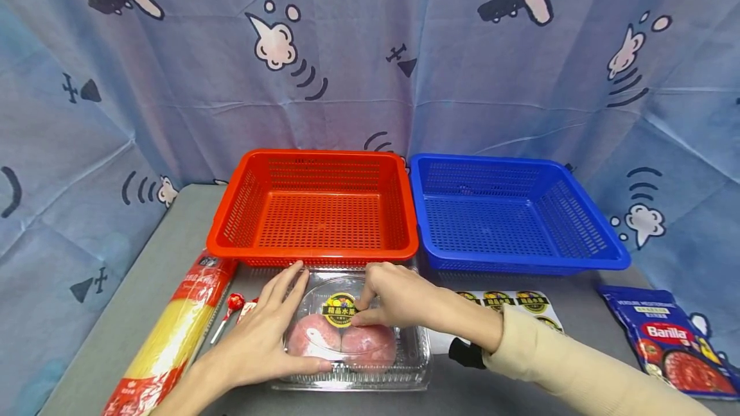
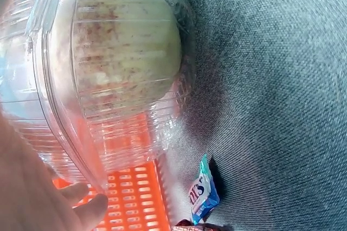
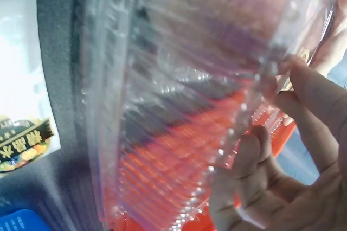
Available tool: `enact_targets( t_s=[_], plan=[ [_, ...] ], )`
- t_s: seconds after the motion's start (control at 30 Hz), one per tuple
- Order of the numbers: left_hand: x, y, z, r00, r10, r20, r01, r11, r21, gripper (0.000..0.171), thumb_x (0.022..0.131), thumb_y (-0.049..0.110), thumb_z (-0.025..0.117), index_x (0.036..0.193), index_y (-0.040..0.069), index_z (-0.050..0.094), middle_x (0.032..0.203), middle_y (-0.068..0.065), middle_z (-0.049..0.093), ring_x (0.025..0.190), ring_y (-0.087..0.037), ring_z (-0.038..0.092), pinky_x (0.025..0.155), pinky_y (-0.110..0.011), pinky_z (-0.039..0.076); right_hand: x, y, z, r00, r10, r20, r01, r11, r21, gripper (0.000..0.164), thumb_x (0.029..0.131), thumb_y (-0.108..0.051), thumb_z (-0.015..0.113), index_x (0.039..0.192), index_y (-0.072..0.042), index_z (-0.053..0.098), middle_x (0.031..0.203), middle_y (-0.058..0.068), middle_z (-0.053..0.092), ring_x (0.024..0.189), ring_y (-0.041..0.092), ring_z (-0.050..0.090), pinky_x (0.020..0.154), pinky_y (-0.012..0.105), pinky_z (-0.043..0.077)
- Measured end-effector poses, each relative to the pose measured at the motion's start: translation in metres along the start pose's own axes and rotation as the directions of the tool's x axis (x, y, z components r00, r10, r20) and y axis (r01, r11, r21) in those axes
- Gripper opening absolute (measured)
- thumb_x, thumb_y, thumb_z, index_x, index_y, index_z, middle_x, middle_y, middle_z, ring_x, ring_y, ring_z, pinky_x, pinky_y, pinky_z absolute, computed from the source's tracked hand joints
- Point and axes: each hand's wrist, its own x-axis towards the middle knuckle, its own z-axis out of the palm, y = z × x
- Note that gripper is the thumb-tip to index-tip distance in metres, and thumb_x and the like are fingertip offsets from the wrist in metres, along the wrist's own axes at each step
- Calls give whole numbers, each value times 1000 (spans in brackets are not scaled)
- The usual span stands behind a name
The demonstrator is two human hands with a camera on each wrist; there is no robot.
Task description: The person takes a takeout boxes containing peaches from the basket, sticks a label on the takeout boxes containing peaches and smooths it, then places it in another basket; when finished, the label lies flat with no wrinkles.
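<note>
A clear plastic clamshell box with two round pinkish fruits inside sits on the table in front of the red basket. On its lid is a round black-and-gold sticker. My right hand is over the lid, thumb and forefinger together at the sticker's right edge, pinching it; the other fingers are bent in the right wrist view. My left hand rests along the box's left side, fingers extended toward the back corner and thumb lying at the front edge.
Behind the box stand a red basket and a blue basket. Left lie a pack of noodles, a red lollipop and a small candy wrapper. A sticker sheet and a blue Barilla pouch are to the right.
</note>
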Motion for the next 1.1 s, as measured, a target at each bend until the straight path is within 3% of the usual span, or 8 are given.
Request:
enact_targets(
  t_s=[0.23,0.37,0.57,0.77,1.1],
  plan=[
    [0,0,1,1000,2,-9,-2,1000,0,132,66,90,67,164,13,22,174,2,9,157,-27,21,104,-66,47,-5,5,3,988,-141,-61,139,990,-36,10,84,-17,80,75,-20,84,78,-9,66,71,-1,51,61,16,42],
    [0,0,1,1000,-1,-9,1,1000,-3,133,66,90,68,164,11,24,174,2,10,157,-28,21,104,-66,47,-4,9,3,991,-107,-86,110,993,33,10,83,-11,79,77,-18,84,76,-9,68,69,2,53,59,15,42],
    [0,1,1,1000,3,-14,-3,1000,-3,133,65,89,69,163,11,25,173,2,10,157,-28,21,103,-65,48,-4,13,6,994,-28,-107,37,996,79,3,83,-13,83,84,-16,84,73,-8,70,63,-3,50,54,15,43],
    [0,0,1,1000,0,-8,0,1000,-7,132,66,89,68,164,13,23,174,1,10,157,-28,21,103,-66,48,-2,13,7,996,-1,-90,7,997,74,25,82,-19,86,107,-15,83,73,-5,64,63,-1,46,51,17,39],
    [1,-1,1,1000,-8,12,9,1000,-29,132,67,89,67,165,17,18,174,5,5,158,-28,18,104,-68,45,-2,13,6,999,-14,-47,18,997,81,33,82,-26,87,113,-15,81,76,2,63,61,-1,46,51,17,39]
  ],
)
